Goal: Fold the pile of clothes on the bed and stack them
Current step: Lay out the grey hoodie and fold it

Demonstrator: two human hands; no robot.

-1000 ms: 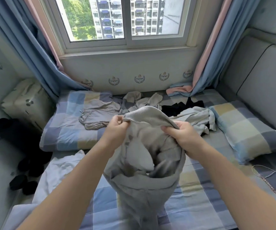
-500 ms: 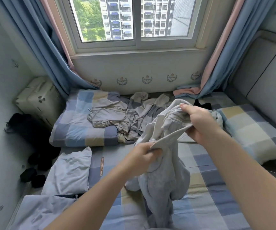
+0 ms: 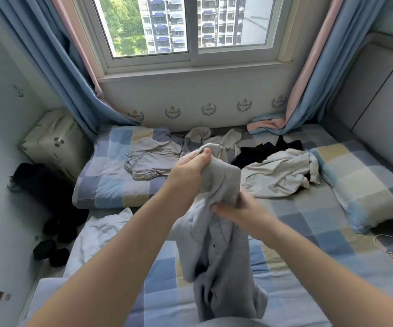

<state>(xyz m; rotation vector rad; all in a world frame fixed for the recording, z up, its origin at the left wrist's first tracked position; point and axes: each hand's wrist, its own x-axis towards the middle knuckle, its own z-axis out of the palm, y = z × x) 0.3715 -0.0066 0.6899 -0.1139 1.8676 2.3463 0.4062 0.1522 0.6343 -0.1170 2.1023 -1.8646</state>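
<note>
The person holds a grey garment [image 3: 219, 256] up in front of them, above the checked bed [image 3: 308, 215]. The left hand [image 3: 188, 171] grips the top edge of the cloth, thumb up and fingers curled round a bunched fold. The right hand [image 3: 235, 211] sits lower and just beside it, its fingers closed on the same garment below the fold. The rest of the cloth hangs down between the forearms towards the sheet.

The unfolded clothes lie at the far end of the bed under the window [image 3: 190, 27]: a beige top [image 3: 150, 161] on a folded checked quilt [image 3: 110, 185], a black piece [image 3: 261, 152] in the middle, and a crumpled pale shirt [image 3: 282, 175] just beside the pillow [image 3: 367, 185]. A white garment [image 3: 101, 234] lies at the left edge of the bed, well apart from the pile.
</note>
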